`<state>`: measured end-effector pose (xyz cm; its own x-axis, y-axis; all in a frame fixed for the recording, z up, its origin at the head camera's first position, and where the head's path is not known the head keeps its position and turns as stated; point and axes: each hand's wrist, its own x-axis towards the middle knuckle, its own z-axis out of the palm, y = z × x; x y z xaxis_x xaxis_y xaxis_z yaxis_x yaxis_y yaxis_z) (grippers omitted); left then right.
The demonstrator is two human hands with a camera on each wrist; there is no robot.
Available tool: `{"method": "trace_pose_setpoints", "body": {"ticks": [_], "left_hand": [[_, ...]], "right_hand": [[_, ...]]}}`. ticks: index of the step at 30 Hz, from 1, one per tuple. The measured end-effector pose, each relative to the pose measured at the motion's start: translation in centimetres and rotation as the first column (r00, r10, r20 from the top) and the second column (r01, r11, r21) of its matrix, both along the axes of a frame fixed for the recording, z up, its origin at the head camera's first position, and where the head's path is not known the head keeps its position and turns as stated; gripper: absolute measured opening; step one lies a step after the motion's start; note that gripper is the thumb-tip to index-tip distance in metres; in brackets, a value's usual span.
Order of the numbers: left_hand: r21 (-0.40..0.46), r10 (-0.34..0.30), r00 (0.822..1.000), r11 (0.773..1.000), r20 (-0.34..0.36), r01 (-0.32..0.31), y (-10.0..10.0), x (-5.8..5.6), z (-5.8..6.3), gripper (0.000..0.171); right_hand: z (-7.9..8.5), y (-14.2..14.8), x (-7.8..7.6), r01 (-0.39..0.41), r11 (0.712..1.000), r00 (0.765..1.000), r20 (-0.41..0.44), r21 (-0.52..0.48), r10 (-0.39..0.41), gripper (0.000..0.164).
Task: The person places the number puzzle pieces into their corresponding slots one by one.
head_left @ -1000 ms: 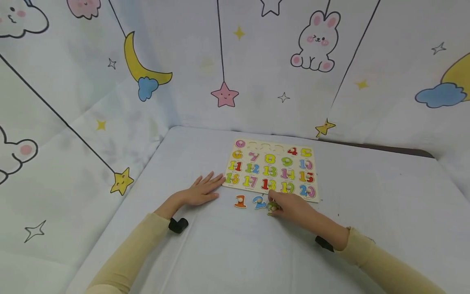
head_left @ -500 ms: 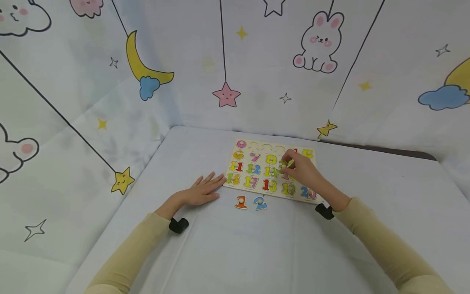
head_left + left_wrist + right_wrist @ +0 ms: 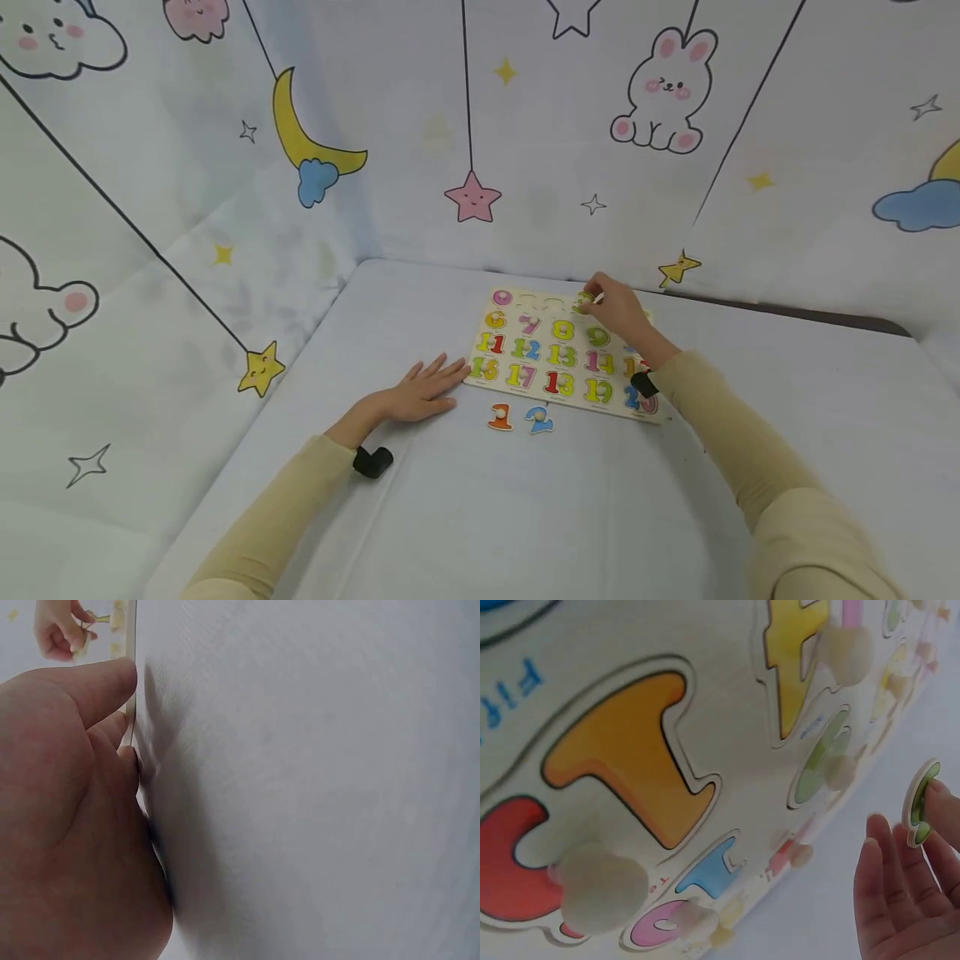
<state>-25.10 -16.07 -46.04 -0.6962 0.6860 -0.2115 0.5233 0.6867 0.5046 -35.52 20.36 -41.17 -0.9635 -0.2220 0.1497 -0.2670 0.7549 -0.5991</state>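
Note:
My right hand [image 3: 617, 308] pinches a small green number 3 puzzle piece [image 3: 582, 301] above the top row of the wooden number board [image 3: 553, 301]. In the right wrist view the green piece [image 3: 916, 810] stands on edge between thumb and fingers, apart from the board's face. My left hand [image 3: 422, 393] rests flat on the table, fingers spread, fingertips at the board's left edge. In front of the board lie an orange number 1 piece [image 3: 500, 417] and a blue number 2 piece [image 3: 539, 419], each with a knob. My right hand and forearm hide part of the board's right side.
Knobbed number pieces fill the lower rows, such as the yellow 8 [image 3: 563, 332]. A purple 0 [image 3: 502, 297] sits at the top left, beside bare recesses. A white cloth covers the table [image 3: 480, 517]; a printed curtain [image 3: 405, 125] hangs close behind it.
My right hand has picked the green 3 up from beside the blue 2 and carried it away from me, over the board to its top row. The left hand has stayed in place.

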Motion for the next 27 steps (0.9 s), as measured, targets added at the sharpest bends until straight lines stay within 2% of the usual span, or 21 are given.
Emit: {"method": "trace_pose_setpoints", "body": {"ticks": [5, 12, 17, 23, 27], "left_hand": [[0.014, -0.006, 1.0, 1.0, -0.002, 0.006, 0.1, 0.0, -0.3, 0.059], [0.024, -0.008, 1.0, 1.0, 0.002, 0.008, 0.2, 0.1, -0.2, 0.059], [0.011, 0.001, 1.0, 1.0, -0.008, 0.0, 0.1, 0.1, 0.0, 0.059], [0.005, 0.001, 1.0, 1.0, -0.009, -0.001, 0.0, 0.0, -0.1, 0.059], [0.006, 0.0, 1.0, 1.0, -0.011, 0.0, 0.0, -0.1, -0.1, 0.059]], "right_hand": [[-0.8, 0.3, -1.0, 0.027, 0.997, 0.998, 0.047, 0.069, -0.03, 0.026], [-1.9, 0.7, -1.9, -0.001, 0.993, 0.996, 0.087, 0.117, -0.009, 0.023], [-2.0, 0.4, -2.3, -0.013, 0.992, 0.996, 0.091, 0.125, 0.001, 0.024], [-2.2, -0.2, -2.7, 0.021, 0.984, 0.993, 0.111, 0.177, -0.042, 0.025], [-2.5, -0.4, -2.9, 0.029, 0.977, 0.995, 0.09, 0.211, -0.049, 0.021]]}}
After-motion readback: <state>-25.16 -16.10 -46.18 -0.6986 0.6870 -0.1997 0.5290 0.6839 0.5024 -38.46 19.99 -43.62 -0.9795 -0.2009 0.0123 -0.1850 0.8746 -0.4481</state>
